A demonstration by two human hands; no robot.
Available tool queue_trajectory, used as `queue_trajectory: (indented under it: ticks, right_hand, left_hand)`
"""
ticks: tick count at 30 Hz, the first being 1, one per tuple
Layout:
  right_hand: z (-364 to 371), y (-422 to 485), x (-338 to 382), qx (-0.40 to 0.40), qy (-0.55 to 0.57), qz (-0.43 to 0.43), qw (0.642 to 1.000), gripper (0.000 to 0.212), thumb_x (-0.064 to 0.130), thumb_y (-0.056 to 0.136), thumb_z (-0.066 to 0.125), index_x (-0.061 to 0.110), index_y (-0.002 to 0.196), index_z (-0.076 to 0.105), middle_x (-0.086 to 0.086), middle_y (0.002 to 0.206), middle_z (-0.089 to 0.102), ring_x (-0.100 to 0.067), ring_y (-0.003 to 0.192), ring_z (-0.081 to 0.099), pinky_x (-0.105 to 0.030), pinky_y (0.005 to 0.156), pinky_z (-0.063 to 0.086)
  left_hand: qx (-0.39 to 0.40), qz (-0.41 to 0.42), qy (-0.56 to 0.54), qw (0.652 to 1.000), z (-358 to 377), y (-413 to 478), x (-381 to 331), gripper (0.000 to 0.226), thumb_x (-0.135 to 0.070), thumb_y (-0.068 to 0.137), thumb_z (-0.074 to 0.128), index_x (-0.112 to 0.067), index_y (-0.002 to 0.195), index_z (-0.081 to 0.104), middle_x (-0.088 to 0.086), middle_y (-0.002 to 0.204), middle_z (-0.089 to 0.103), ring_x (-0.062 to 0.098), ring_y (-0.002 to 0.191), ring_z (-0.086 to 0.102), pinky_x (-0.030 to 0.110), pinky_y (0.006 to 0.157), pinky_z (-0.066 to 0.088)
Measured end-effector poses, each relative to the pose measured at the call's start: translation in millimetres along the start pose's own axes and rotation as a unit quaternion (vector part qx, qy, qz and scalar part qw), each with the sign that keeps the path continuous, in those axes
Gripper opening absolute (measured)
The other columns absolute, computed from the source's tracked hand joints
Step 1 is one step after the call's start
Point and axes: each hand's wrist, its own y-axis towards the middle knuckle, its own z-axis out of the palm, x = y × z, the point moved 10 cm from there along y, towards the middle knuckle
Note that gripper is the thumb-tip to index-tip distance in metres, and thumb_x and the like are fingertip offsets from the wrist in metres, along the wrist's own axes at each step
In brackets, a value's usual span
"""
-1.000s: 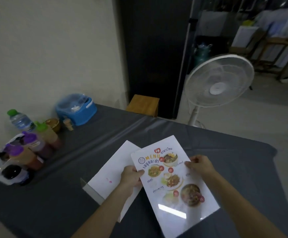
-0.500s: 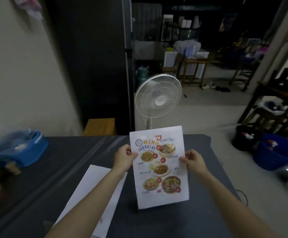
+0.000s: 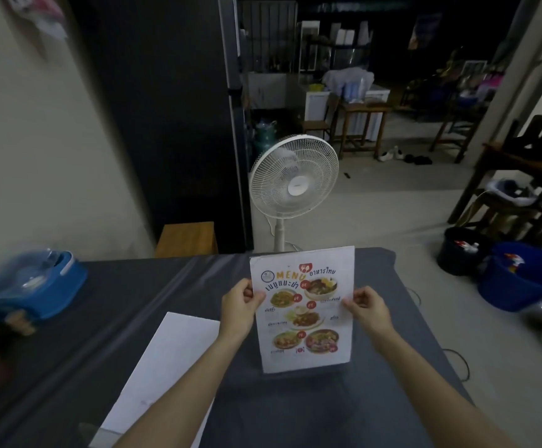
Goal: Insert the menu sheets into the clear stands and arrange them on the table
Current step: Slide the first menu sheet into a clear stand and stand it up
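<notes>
Menu sheet [image 3: 303,313] upright, long axis vertical, print facing camera, pinched by left hand [image 3: 238,307] and right hand [image 3: 371,310] fingers above grey table [image 3: 166,286]; fan [image 3: 295,176] behind.

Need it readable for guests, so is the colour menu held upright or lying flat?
Upright: the colour menu stands on its bottom edge, left hand and right hand pinching its sides.

Table [image 3: 402,334] covered in dark grey cloth. White sheet [image 3: 166,367] flat at near-left centre. Blue lidded container [image 3: 33,286] far left, small brown items [image 3: 20,323] just beside it, blurred.
</notes>
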Motion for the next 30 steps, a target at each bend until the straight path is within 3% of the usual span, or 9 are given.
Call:
queue_trajectory:
  ticks: [7, 13, 18, 25, 30]
  right_hand:
    - [4, 4, -18, 0.008, 0.012, 0.012, 1.000, 0.018, 0.013, 0.083, 0.068, 0.014, 0.076, 0.052, -0.015, 0.094, 0.065, -0.031, 0.088, 0.065, -0.047, 0.077, 0.057]
    - [1, 4, -21, 0.005, 0.023, 0.012, 1.000, 0.018, 0.010, 0.083, 0.068, 0.012, 0.076, 0.051, -0.009, 0.088, 0.063, -0.026, 0.083, 0.063, -0.029, 0.064, 0.050]
    - [4, 8, -22, 0.016, 0.009, 0.014, 1.000, 0.019, 0.012, 0.083, 0.068, 0.012, 0.075, 0.051, -0.012, 0.091, 0.065, -0.027, 0.084, 0.064, -0.041, 0.073, 0.056]
    - [2, 3, -20, 0.022, 0.004, 0.007, 1.000, 0.015, 0.012, 0.084, 0.066, 0.009, 0.080, 0.052, -0.005, 0.084, 0.063, -0.016, 0.076, 0.062, -0.023, 0.059, 0.047]
    - [-3, 0, -30, 0.024, -0.046, -0.001, 0.999, 0.020, 0.025, 0.084, 0.067, 0.008, 0.087, 0.057, -0.005, 0.088, 0.065, -0.017, 0.079, 0.063, -0.024, 0.062, 0.049]
  left_hand:
    - [-0.001, -0.001, 0.007, 1.000, 7, 1, 10, 0.010, -0.013, 0.090, 0.064, -0.004, 0.094, 0.062, -0.001, 0.094, 0.068, 0.001, 0.078, 0.061, 0.014, 0.062, 0.048]
    - [0.001, 0.007, 0.034, 0.999, 14, 0, 9, 0.013, -0.015, 0.092, 0.061, -0.004, 0.100, 0.062, -0.004, 0.097, 0.066, 0.005, 0.080, 0.062, 0.013, 0.061, 0.047]
    - [0.000, 0.014, 0.045, 0.999, 13, 0, 10, 0.011, -0.015, 0.092, 0.061, -0.006, 0.097, 0.062, -0.004, 0.096, 0.066, 0.001, 0.078, 0.060, 0.011, 0.060, 0.045]
    - [0.006, 0.015, 0.048, 0.999, 16, -2, 11, 0.014, -0.018, 0.093, 0.061, -0.005, 0.099, 0.062, -0.004, 0.095, 0.066, 0.000, 0.077, 0.060, 0.011, 0.059, 0.045]
    - [0.055, -0.002, 0.081, 0.995, 17, -5, 28, 0.015, -0.020, 0.090, 0.065, -0.006, 0.095, 0.063, -0.006, 0.085, 0.065, 0.000, 0.073, 0.059, 0.009, 0.057, 0.043]
